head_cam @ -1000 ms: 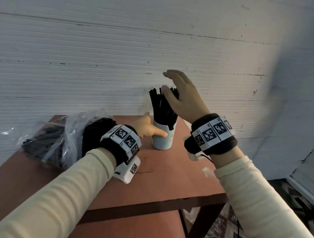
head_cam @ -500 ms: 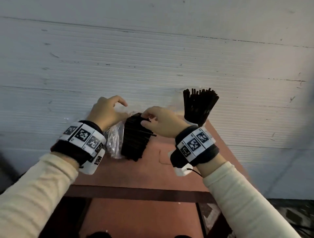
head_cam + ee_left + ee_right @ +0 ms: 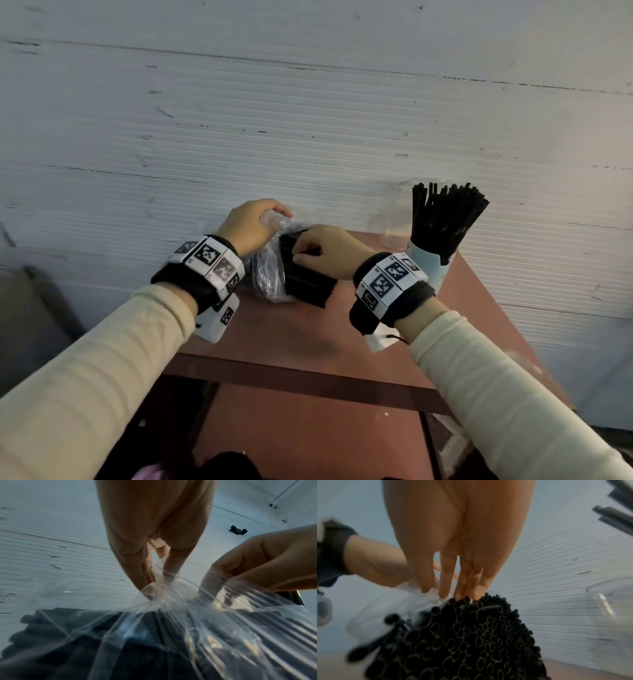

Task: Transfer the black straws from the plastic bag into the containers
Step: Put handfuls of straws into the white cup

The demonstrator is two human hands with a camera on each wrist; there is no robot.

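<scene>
**A:** Where are the black straws?

**B:** Most sit in a thick bundle of straws (image 3: pixel 305 279) inside the plastic bag (image 3: pixel 269 274), lying on the red-brown counter (image 3: pixel 308 339) against the ribbed white wall (image 3: pixel 308 120). Their open ends poke out of the bag's mouth.

**A:** And the hands?

**B:** The left hand (image 3: pixel 251 228) pinches a gathered fold of the bag film between thumb and fingers, on the wall side of the bundle. The right hand (image 3: pixel 325 251) is curled over the bundle's open end; from the right wrist view its fingertips (image 3: pixel 443 593) touch the topmost straw ends, but whether they grip any straw I cannot tell.

**A:** The containers?

**B:** Right of the bundle, well apart from it, stands a white cup (image 3: pixel 428 265) with a fan of black straws (image 3: pixel 443 219) upright in it. A clear plastic cup (image 3: pixel 392 222) stands just beside the white one, on its bundle side, close to the wall.
</scene>
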